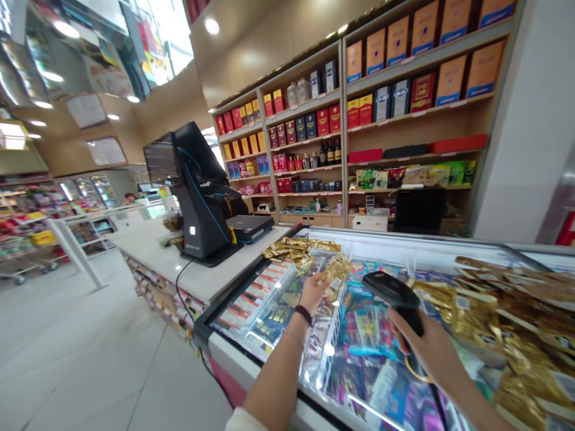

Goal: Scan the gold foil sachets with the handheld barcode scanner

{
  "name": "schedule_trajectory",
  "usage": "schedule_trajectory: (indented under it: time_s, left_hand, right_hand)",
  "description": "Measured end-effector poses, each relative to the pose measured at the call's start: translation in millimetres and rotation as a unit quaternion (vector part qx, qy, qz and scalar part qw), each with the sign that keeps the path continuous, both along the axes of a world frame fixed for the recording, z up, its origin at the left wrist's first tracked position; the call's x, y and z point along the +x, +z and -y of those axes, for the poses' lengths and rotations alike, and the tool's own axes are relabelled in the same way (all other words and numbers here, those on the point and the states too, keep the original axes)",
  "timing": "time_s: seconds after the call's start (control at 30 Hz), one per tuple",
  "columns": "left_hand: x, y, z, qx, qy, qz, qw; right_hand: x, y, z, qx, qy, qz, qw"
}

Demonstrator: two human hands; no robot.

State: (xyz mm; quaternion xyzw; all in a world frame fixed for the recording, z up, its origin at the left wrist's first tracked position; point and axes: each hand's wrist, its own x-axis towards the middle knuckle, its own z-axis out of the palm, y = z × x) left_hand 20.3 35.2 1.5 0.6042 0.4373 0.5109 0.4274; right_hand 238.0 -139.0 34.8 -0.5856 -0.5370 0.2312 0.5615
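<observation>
My left hand (pixel 314 291), with a dark bead bracelet at the wrist, grips a gold foil packet (pixel 338 272) above the glass top of a chest freezer (pixel 233 353). My right hand (pixel 411 326) is wrapped round the handle of a black barcode scanner (pixel 392 290), whose head points left toward that packet. A small pile of gold packets (pixel 291 250) lies on the glass beyond my left hand. To the right of the scanner a bigger heap of gold packets (pixel 516 323) covers the glass.
A black point-of-sale terminal (pixel 197 197) and a flat black scale (pixel 250 226) stand on the white counter (pixel 202 278) at left. Its cable (pixel 177 287) hangs over the counter's side. Shelves (pixel 309 143) of boxes and bottles line the back wall.
</observation>
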Motion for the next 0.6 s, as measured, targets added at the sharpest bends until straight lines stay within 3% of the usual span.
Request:
schedule_trajectory:
  time_s: [0.37,0.6]
  left_hand:
    - [-1.7,-2.3,6.2,-0.069,-0.013,0.101,0.992]
    - [1.5,-10.9,-1.9,-0.034,-0.041,0.135,0.989]
  right_hand:
    - [-0.9,-7.5,-5.0,-0.093,0.072,0.106,0.987]
    - [-5.5,-2.0,-0.7,-0.087,0.065,0.120,0.987]
